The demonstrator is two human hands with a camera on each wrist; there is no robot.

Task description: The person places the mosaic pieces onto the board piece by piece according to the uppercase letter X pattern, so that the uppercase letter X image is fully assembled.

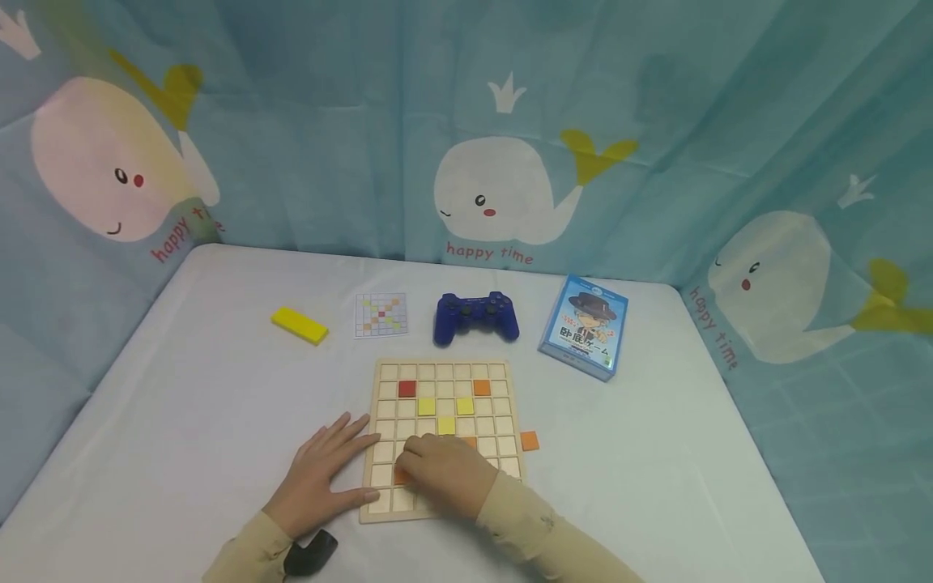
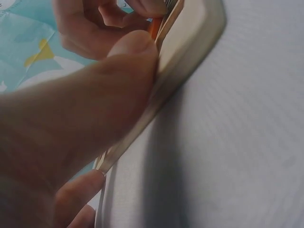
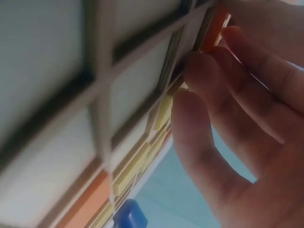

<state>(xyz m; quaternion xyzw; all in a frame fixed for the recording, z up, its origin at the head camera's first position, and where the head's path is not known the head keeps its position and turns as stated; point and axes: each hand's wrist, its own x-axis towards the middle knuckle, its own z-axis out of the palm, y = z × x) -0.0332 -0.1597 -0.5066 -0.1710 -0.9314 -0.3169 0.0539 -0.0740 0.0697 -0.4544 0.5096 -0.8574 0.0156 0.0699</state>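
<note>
A wooden grid board (image 1: 387, 499) lies on the table. My left hand (image 1: 317, 476) is spread along its left edge, with the fingertips and thumb touching the frame. Over the lower part of the board, my right hand (image 1: 448, 474) pinches an orange tile (image 1: 402, 477) at a cell near the lower left; the same orange tile (image 3: 216, 26) shows at the fingertips in the right wrist view. Other cells hold a red tile (image 1: 406, 389), an orange tile (image 1: 482, 387) and several yellow tiles (image 1: 446, 425). The right hand hides some cells.
A loose orange tile (image 1: 530, 440) lies right of the board. Behind the board are a yellow block (image 1: 300, 325), a printed pattern card (image 1: 381, 316), a blue game controller (image 1: 476, 316) and a blue game box (image 1: 585, 327). A whale-print curtain (image 1: 328, 162) hangs behind the table.
</note>
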